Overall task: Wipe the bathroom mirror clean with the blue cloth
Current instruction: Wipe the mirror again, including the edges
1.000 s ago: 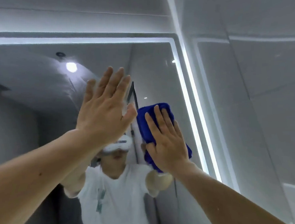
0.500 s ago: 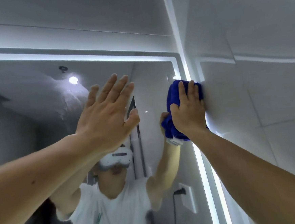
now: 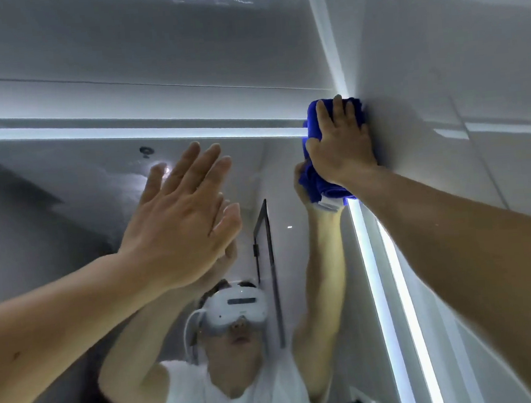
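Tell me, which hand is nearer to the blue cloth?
Right. The right hand lies flat on the blue cloth; the left hand is open, lower and to the left of the cloth, not touching it.

Head view, looking up. Right grip [image 3: 339, 144], fingers straight, presses the blue cloth [image 3: 322, 186] flat into the upper right corner of the mirror [image 3: 98, 189], where the lit edge strip [image 3: 125, 134] meets the tiled side wall [image 3: 440, 92]; left grip [image 3: 180, 227], fingers straight and slightly spread, lies against the glass lower and to the left; the reflection shows a person in a white headset [image 3: 237, 308], both arms raised.
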A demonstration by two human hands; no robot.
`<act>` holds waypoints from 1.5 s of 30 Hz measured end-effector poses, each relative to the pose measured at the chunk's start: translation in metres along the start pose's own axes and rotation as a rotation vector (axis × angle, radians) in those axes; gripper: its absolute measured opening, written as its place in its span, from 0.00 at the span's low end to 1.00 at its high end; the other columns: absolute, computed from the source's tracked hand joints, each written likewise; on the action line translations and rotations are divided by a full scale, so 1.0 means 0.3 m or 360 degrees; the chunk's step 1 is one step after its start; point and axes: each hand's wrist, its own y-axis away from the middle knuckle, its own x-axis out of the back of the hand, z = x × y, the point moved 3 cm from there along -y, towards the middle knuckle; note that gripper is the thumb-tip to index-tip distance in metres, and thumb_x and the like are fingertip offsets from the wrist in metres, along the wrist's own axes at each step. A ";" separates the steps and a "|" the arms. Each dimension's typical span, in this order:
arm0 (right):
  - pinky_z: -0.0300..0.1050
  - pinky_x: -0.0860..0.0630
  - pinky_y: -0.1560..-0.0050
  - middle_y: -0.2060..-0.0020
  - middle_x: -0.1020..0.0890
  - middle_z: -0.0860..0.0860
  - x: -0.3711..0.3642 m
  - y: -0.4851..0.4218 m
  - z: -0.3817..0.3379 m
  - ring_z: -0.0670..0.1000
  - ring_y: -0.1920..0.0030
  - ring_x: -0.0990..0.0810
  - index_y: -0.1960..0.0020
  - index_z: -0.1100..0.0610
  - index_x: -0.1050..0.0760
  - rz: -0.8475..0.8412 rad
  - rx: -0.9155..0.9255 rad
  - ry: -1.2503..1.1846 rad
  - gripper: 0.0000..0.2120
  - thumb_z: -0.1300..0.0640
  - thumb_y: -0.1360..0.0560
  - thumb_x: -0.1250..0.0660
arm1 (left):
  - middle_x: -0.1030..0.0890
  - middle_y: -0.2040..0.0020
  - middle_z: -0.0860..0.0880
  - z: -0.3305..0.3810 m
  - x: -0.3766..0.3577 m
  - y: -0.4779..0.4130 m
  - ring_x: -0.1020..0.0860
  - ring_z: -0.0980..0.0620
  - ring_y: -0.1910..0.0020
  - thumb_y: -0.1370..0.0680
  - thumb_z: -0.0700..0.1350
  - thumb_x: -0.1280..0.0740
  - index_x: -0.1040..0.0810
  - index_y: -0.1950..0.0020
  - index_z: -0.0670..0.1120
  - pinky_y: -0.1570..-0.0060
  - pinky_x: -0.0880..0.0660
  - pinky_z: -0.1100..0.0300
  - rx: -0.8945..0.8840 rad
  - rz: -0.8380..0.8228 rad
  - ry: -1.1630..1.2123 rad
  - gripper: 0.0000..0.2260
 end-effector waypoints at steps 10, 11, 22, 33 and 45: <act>0.53 0.60 0.23 0.20 0.50 0.51 -0.011 0.431 -0.407 0.52 0.21 0.58 0.20 0.51 0.53 -0.0019 0.1398 0.0051 0.29 0.45 0.18 0.50 | 0.56 0.20 0.56 -0.031 0.102 -0.011 0.62 0.59 0.22 0.24 0.62 0.58 0.51 0.19 0.52 0.23 0.62 0.52 0.0028 0.0156 0.0022 0.33; 0.54 0.58 0.23 0.20 0.49 0.51 -0.027 0.505 -0.408 0.52 0.21 0.58 0.20 0.50 0.51 -0.0082 0.1515 0.0070 0.30 0.45 0.19 0.49 | 0.57 0.20 0.57 -0.041 0.109 -0.015 0.63 0.59 0.22 0.23 0.61 0.57 0.51 0.19 0.53 0.24 0.63 0.53 0.0052 0.0155 0.0032 0.33; 0.59 0.43 0.26 0.20 0.51 0.54 -0.007 0.256 -0.023 0.56 0.21 0.54 0.20 0.52 0.48 -0.0118 0.0548 -0.0205 0.35 0.52 0.25 0.42 | 0.59 0.20 0.57 -0.075 0.116 -0.027 0.65 0.60 0.23 0.22 0.62 0.58 0.54 0.19 0.53 0.24 0.64 0.52 0.0040 0.0113 0.0041 0.32; 0.53 0.54 0.25 0.21 0.52 0.52 0.024 0.046 -0.488 0.55 0.22 0.56 0.21 0.53 0.54 -0.0077 0.0517 -0.0217 0.32 0.51 0.21 0.45 | 0.62 0.21 0.58 -0.175 0.145 -0.060 0.67 0.61 0.24 0.24 0.64 0.62 0.58 0.20 0.54 0.24 0.65 0.53 0.0086 0.0045 -0.0067 0.33; 0.46 0.59 0.23 0.20 0.54 0.49 -0.008 0.187 -0.388 0.49 0.21 0.59 0.20 0.47 0.58 -0.0081 0.0933 -0.0147 0.34 0.50 0.21 0.44 | 0.62 0.21 0.59 -0.238 0.184 0.000 0.68 0.61 0.25 0.24 0.62 0.61 0.58 0.20 0.53 0.24 0.65 0.55 0.0129 -0.0012 -0.0107 0.33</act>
